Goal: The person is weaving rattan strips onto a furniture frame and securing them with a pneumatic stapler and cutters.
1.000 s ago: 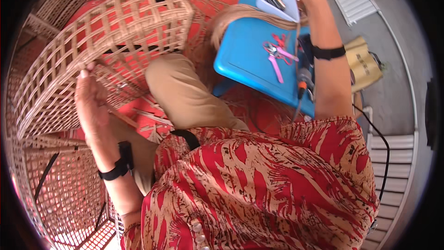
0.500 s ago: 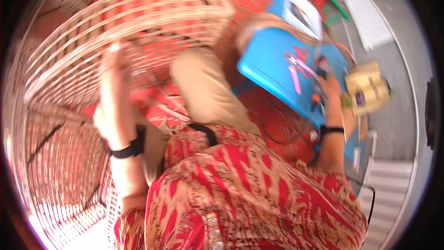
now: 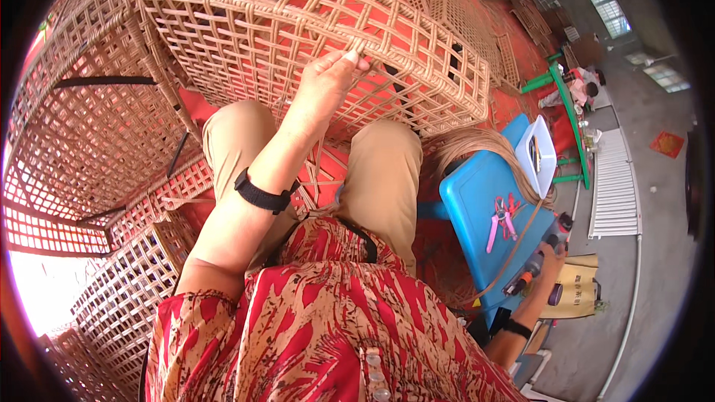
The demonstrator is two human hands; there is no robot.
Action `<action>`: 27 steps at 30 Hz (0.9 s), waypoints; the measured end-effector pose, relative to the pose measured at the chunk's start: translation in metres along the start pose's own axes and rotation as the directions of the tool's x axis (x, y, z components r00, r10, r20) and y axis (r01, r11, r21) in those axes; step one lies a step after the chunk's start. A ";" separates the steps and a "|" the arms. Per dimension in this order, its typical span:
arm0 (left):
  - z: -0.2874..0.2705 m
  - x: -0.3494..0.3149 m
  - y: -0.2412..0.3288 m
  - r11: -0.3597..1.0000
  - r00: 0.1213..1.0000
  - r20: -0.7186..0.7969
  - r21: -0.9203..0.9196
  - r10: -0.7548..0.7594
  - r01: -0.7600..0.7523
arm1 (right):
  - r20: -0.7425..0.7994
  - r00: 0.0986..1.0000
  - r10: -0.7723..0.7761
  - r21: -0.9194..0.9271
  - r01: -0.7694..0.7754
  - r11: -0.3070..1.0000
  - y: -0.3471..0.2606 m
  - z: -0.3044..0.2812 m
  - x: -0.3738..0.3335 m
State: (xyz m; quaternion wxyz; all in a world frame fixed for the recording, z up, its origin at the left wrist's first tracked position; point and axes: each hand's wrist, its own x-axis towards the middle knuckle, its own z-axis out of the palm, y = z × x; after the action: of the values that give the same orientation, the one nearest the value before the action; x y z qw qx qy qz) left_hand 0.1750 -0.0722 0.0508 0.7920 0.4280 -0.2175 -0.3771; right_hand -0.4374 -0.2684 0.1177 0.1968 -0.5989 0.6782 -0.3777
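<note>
My left hand (image 3: pixel 328 83) is closed in a pinch at the braided rim of a large woven rattan panel (image 3: pixel 261 26), which stands across my knees. Whether a loose strand is also between its fingers cannot be made out. Far to the right, my right hand (image 3: pixel 550 262) is wrapped round a grey-and-black hand tool (image 3: pixel 530 268) with an orange part, at the edge of a blue plastic stool (image 3: pixel 471 212). On that stool lie pink-handled pliers (image 3: pixel 500 225). A long bundle of tan strands (image 3: pixel 477 143) drapes over its far side, next to a white bin (image 3: pixel 538 155).
More woven rattan pieces (image 3: pixel 82 134) stand at my left, others (image 3: pixel 454 18) lie beyond the panel. A yellow paper bag (image 3: pixel 577 286) is right of the stool. Farther off is a green-framed table (image 3: pixel 570 123) with a person (image 3: pixel 579 89) near it. A white radiator (image 3: pixel 615 182) lines the wall.
The view has swung, so the panel and stool sit differently in it. My left hand, blurred near the panel before, now pinches its rim. My right hand stays at the tool.
</note>
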 end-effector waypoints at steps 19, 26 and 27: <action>0.010 -0.001 -0.014 0.984 0.996 0.036 -0.160 0.084 -0.077 | 0.855 0.441 -0.275 0.294 0.025 0.955 -0.383 0.188 -0.187; 0.012 0.001 -0.020 0.992 0.989 0.079 -0.043 0.122 -0.119 | 0.864 0.428 -0.264 0.275 0.036 0.961 -0.393 0.198 -0.185; 0.013 0.001 -0.020 0.987 0.985 0.078 -0.042 0.155 -0.152 | 0.866 0.426 -0.261 0.272 0.038 0.962 -0.393 0.199 -0.184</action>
State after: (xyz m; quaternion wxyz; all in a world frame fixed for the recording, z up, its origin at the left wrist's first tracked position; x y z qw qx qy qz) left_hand 0.1592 -0.0869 0.0405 0.8168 0.3801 -0.2748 -0.3359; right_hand 0.0043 -0.1454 0.2506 0.5527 -0.7410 0.3708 -0.0896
